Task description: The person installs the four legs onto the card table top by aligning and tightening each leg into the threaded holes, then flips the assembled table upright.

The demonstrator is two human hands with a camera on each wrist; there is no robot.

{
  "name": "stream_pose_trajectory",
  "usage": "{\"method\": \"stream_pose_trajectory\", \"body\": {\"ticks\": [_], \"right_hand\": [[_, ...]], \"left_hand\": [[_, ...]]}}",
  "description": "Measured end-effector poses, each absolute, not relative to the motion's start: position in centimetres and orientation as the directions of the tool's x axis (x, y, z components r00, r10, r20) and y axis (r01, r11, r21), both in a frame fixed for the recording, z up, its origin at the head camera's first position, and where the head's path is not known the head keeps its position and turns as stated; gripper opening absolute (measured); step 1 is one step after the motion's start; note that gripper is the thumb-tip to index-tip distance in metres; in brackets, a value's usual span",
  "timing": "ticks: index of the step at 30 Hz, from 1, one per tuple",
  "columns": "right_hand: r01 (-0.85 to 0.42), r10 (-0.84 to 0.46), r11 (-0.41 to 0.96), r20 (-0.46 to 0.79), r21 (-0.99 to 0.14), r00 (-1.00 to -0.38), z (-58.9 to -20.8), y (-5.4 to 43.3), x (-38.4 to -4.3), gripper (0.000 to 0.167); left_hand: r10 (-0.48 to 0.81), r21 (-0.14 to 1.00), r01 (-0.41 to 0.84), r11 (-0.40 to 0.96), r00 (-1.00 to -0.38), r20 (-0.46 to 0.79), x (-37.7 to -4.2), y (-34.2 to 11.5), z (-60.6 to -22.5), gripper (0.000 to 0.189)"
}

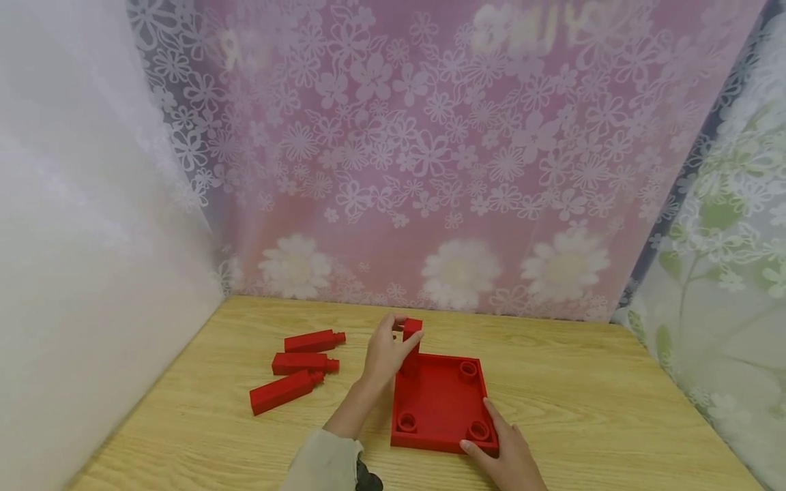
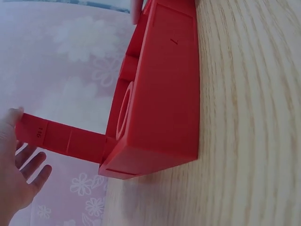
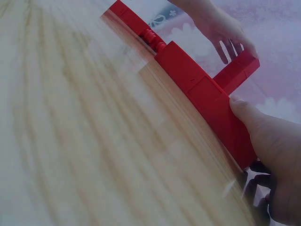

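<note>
A red square tray-like base (image 1: 439, 395) lies on the table with its low walls up. Round sockets stand in three of its corners, among them the near-left socket (image 1: 406, 423). At the far-left corner a square red leg (image 1: 412, 330) stands upright, its lower end down inside the wall. My left hand (image 1: 381, 358) pinches this leg near its top between thumb and fingers; the other fingers hang loose in the left wrist view. My right hand (image 1: 512, 453) grips the base's near-right corner, thumb on the near wall and fingers along the right side. The leg's bottom joint is hidden.
Left of the base lie three more red legs, the far leg (image 1: 309, 341), the middle leg (image 1: 299, 363) and the near leg (image 1: 282, 393), threaded ends pointing right. A wood-grain table (image 1: 589, 409) carries everything. A flowered curtain (image 1: 430, 170) hangs behind it.
</note>
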State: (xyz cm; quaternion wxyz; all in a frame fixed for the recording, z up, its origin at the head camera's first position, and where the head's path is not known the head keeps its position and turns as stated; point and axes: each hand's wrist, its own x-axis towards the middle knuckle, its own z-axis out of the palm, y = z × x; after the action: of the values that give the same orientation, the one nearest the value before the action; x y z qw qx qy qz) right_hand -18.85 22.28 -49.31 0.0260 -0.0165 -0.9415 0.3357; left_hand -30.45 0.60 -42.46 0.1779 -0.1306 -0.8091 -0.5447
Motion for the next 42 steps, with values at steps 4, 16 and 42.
{"method": "stream_pose_trajectory", "body": {"ticks": [4,16,42], "right_hand": [[0.013,0.038,0.780,0.027,-0.626,-0.999,-49.3,22.2,-18.8,0.096],[0.020,0.047,0.779,0.027,-0.627,-0.999,-49.5,22.3,-18.8,0.098],[0.017,0.045,0.777,0.030,-0.629,-0.999,-49.4,22.3,-18.7,0.098]], "left_hand": [[0.059,0.834,0.414,0.364,-0.904,0.424,-30.1,-0.5,-42.8,0.050],[-0.013,0.848,0.354,0.395,-0.921,0.390,-28.0,-6.3,-43.0,0.050],[-0.108,0.788,0.199,0.582,-0.942,0.317,-24.0,-19.7,-45.8,0.042]]}}
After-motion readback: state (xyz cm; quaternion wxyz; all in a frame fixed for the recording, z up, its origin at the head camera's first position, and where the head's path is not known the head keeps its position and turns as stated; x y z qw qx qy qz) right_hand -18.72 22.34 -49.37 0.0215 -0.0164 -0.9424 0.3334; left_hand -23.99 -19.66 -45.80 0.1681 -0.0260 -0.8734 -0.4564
